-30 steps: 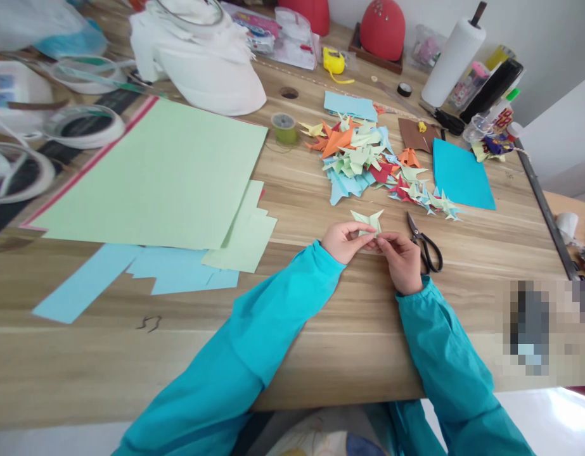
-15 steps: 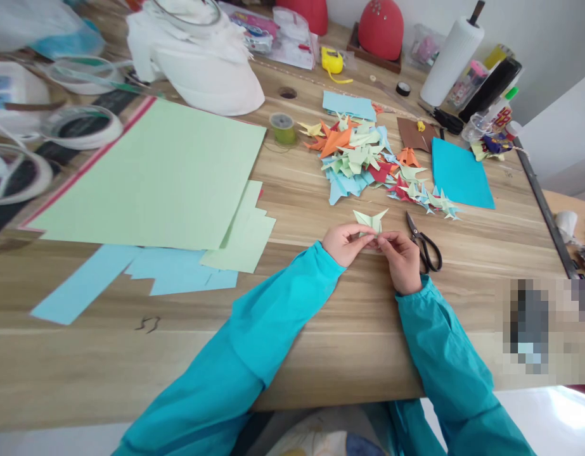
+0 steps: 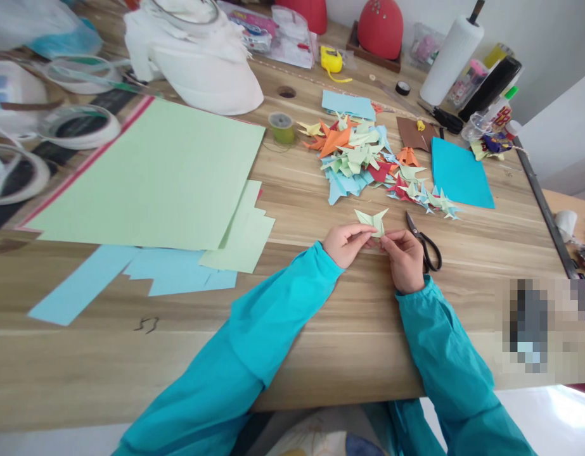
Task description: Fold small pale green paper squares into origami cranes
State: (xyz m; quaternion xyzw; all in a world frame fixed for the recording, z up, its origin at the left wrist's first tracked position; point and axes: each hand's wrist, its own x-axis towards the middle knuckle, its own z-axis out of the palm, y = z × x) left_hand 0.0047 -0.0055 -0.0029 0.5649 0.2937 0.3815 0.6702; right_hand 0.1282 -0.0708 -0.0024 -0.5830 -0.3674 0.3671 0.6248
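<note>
Both your hands are busy on the same thing. Left hand [image 3: 343, 245]: thumb and fingers pinched on the lower left edge of a pale green folded-paper piece [image 3: 374, 221]. Right hand [image 3: 405, 258]: thumb and fingertips closed at its lower right corner; how much paper lies between them, you cannot tell, as the fingers cover it. The piece sits between your 2 hands, 2 pointed tips splayed up and away from you. Turquoise sleeves on both your arms.

Just right of your grip: black-handled scissors [image 3: 419, 236], blades aimed away from you, handles beside the right hand. Beyond the grip: a heap of folded-paper pieces [image 3: 352, 155] in orange, red, yellow, pale green and pale blue, trailing off to the right. Behind the heap, a pale blue paper stack [image 3: 349, 104]. Right of the heap and beyond the scissors, a turquoise paper stack [image 3: 462, 174]. Left of the heap, a spool of yellow-green thread [image 3: 281, 129].

Well left of your grip: a large pale green sheet [image 3: 149, 174], pale blue paper [image 3: 173, 265] jutting from under its near edge. All on the wood-grain table [image 3: 311, 354].
</note>
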